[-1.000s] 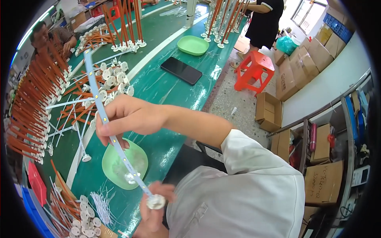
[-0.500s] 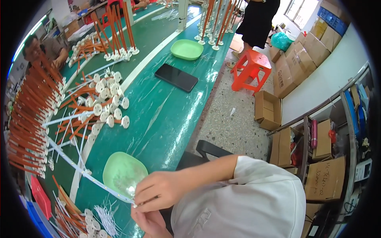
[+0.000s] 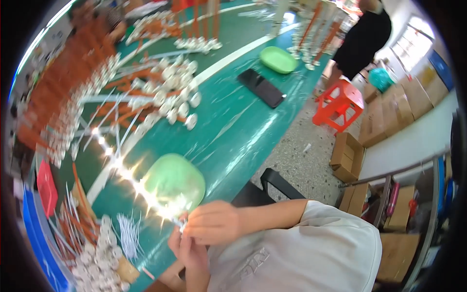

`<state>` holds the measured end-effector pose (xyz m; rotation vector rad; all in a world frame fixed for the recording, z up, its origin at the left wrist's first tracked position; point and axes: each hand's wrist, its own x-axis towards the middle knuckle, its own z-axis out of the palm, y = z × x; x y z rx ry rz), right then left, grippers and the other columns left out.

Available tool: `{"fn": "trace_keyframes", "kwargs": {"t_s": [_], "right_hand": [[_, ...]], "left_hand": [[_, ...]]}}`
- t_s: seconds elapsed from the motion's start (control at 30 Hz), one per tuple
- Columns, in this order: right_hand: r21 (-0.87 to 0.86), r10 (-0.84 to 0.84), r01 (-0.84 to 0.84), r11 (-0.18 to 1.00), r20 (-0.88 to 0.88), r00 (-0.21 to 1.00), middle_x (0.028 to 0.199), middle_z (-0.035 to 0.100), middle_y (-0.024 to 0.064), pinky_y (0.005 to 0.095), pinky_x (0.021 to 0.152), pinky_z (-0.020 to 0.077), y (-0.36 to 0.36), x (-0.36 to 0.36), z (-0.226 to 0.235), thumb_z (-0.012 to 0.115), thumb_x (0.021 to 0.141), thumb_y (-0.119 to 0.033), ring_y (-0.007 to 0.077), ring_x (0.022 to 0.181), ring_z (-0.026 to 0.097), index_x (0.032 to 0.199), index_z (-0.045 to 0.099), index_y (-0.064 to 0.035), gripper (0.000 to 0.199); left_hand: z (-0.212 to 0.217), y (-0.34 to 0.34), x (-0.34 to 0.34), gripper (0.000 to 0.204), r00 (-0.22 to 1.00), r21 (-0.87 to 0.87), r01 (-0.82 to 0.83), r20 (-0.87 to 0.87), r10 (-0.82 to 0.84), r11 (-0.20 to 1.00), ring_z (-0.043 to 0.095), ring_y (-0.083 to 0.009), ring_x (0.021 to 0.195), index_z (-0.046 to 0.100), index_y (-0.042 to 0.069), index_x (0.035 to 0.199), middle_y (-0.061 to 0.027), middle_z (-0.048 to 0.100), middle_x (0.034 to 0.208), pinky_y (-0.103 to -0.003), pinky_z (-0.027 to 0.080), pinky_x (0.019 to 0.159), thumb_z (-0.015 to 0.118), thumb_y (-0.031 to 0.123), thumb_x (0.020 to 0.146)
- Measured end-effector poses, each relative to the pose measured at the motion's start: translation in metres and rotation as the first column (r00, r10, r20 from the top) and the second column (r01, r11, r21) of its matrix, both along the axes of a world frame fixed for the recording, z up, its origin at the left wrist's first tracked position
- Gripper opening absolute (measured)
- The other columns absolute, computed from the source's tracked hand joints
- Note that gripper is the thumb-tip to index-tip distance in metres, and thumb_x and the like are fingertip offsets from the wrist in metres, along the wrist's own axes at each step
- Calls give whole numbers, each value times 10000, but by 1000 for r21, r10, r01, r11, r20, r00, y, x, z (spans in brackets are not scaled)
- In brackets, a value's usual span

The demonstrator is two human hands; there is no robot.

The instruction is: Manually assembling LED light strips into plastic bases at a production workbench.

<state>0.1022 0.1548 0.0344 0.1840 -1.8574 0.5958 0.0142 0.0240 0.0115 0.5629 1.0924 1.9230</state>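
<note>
A thin LED light strip (image 3: 129, 177) stretches from my fingers toward the far left across the table, its lights glowing brightly. Its near end is pinched between both hands, just beyond the edge of a light green dish (image 3: 177, 177). My right hand (image 3: 212, 224) lies over the top with its fingers closed on that end. Below it, my left hand (image 3: 188, 250) is closed at the same end, its fingertips partly covered. What the fingertips press is too small and blurred to make out.
White discs (image 3: 99, 255) with orange strips and a bundle of thin white wires (image 3: 129, 236) lie at the near left. Beyond are more disc pieces (image 3: 170, 95), a black phone (image 3: 261, 87), another green dish (image 3: 278, 60) and a red stool (image 3: 339, 104). Other people are farther off.
The strip's lights have come on brightly; before, it was unlit. The whole view has shifted and tilted, and my hands stay together at the strip's end.
</note>
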Motion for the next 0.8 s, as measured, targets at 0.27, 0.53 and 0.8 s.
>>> {"fn": "trace_keyframes", "kwargs": {"t_s": [0.27, 0.53, 0.8], "right_hand": [[-187, 227, -196, 962, 160, 961, 832, 680, 137, 330, 633, 587, 7, -6, 7, 681, 738, 47, 276, 727, 682, 852, 690, 56, 115], [22, 103, -106, 994, 103, 989, 848, 680, 145, 320, 616, 593, -7, -14, -8, 690, 650, 14, 259, 734, 684, 847, 689, 52, 201], [90, 112, -125, 988, 140, 984, 866, 685, 150, 319, 624, 594, -6, -15, -2, 675, 654, -49, 254, 751, 689, 848, 690, 43, 215]], "left_hand": [[-15, -12, -8, 432, 963, 187, 71, 242, -116, 980, 510, -292, 1235, 486, -55, 1331, -188, 482, 1394, -436, 376, 1064, 547, 93, 930], [-20, -23, -10, 452, 965, 241, 29, 245, -89, 970, 515, -321, 1236, 493, -32, 1338, -207, 432, 1435, -448, 403, 1045, 590, 95, 915], [-24, -28, -18, 446, 987, 234, 8, 157, -46, 972, 551, -326, 1192, 516, -62, 1305, -242, 490, 1378, -454, 402, 1043, 602, 89, 894]]}}
